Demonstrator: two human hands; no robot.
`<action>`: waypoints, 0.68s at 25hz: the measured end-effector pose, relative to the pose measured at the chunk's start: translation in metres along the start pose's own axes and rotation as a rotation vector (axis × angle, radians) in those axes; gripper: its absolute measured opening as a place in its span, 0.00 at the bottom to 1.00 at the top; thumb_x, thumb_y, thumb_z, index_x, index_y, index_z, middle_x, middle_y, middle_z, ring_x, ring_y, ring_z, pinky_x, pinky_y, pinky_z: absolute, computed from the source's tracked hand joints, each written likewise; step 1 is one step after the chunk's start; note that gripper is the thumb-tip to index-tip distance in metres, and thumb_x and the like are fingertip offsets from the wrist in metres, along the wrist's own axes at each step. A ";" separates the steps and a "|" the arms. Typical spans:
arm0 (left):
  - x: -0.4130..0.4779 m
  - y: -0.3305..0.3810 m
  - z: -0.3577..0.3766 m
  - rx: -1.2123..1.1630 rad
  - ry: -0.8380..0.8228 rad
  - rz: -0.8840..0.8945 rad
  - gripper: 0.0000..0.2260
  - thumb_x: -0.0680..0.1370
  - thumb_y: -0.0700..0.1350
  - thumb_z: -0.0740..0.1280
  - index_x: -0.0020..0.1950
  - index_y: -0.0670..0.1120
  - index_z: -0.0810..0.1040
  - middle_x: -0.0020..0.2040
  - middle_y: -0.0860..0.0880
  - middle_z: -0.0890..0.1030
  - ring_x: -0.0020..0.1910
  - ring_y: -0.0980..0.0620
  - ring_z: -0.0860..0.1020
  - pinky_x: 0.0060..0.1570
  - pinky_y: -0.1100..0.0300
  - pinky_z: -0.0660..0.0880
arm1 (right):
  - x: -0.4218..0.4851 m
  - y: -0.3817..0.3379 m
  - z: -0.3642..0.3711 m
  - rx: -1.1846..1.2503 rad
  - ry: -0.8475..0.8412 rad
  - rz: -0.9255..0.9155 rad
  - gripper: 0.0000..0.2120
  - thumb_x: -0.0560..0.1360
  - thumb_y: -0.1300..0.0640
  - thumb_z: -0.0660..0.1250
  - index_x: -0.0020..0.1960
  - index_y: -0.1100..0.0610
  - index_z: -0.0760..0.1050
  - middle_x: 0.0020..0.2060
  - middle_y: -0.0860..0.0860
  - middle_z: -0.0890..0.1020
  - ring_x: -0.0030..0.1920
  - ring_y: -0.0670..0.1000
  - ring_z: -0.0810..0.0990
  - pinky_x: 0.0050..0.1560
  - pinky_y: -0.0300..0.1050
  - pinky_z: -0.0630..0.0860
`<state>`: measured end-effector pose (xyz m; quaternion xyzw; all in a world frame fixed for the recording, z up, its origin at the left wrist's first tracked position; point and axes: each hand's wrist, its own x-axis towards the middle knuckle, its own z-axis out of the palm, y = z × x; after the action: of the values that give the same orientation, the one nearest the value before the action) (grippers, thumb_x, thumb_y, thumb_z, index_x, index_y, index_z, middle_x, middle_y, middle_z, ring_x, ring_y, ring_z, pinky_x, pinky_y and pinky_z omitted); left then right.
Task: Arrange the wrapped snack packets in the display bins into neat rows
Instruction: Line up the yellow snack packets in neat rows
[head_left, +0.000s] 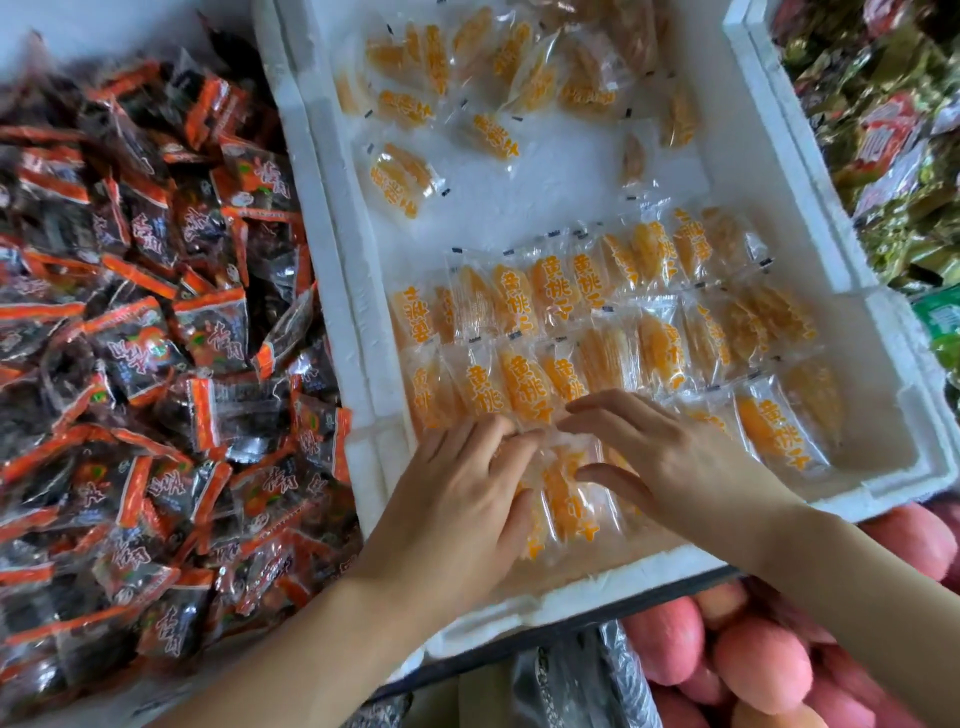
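The clear plastic snack packets are flat and glossy. Each has a slice of orange dried fruit inside and orange characters printed on it. They lie in a white foam bin in front of me. In the near half of the bin they make overlapping rows, each packet leaning a little on the next one. In the far half the loose packets lie scattered, some of them apart on the bare white floor of the bin.

My hands are at the nearest row, close to the near wall. My left hand has the fingers bent over the top edge of a small bunch of these packets and the thumb against its side, so it grips the bunch. My right hand is half spread, with fingers nearly straight, and the forefinger and thumb touch the same bunch from the right.

The foam is grainy, with thick walls. Against its left wall lies a disordered heap of dark crinkled packets with orange-red ends. On the right, behind another foam wall, are green-gold foil packets. Below the near wall I see a dark edge and round, smooth pink-red fruits.
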<state>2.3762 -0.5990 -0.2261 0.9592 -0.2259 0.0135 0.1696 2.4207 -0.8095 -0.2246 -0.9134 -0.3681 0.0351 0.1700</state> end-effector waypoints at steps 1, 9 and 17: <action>0.010 -0.006 -0.005 -0.014 0.029 0.009 0.16 0.76 0.48 0.58 0.59 0.46 0.77 0.51 0.50 0.76 0.50 0.52 0.73 0.52 0.58 0.69 | 0.006 0.005 -0.007 -0.003 0.019 0.001 0.16 0.77 0.46 0.58 0.57 0.54 0.76 0.53 0.48 0.79 0.49 0.47 0.80 0.39 0.39 0.78; 0.147 -0.088 -0.025 0.064 0.009 -0.353 0.23 0.81 0.49 0.59 0.75 0.47 0.61 0.72 0.44 0.61 0.71 0.44 0.59 0.69 0.50 0.58 | 0.112 0.110 -0.026 -0.006 0.272 0.428 0.19 0.78 0.57 0.62 0.68 0.60 0.67 0.63 0.60 0.71 0.62 0.61 0.71 0.62 0.48 0.64; 0.218 -0.132 0.003 -0.049 -0.010 -0.586 0.24 0.80 0.45 0.61 0.72 0.35 0.60 0.74 0.37 0.56 0.73 0.38 0.57 0.68 0.50 0.55 | 0.183 0.177 -0.029 0.004 0.204 0.683 0.14 0.75 0.60 0.62 0.61 0.58 0.72 0.57 0.61 0.74 0.56 0.63 0.74 0.50 0.48 0.70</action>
<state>2.6298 -0.5824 -0.2493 0.9792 0.0596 -0.0460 0.1882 2.6758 -0.8116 -0.2452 -0.9823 -0.0224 -0.0005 0.1860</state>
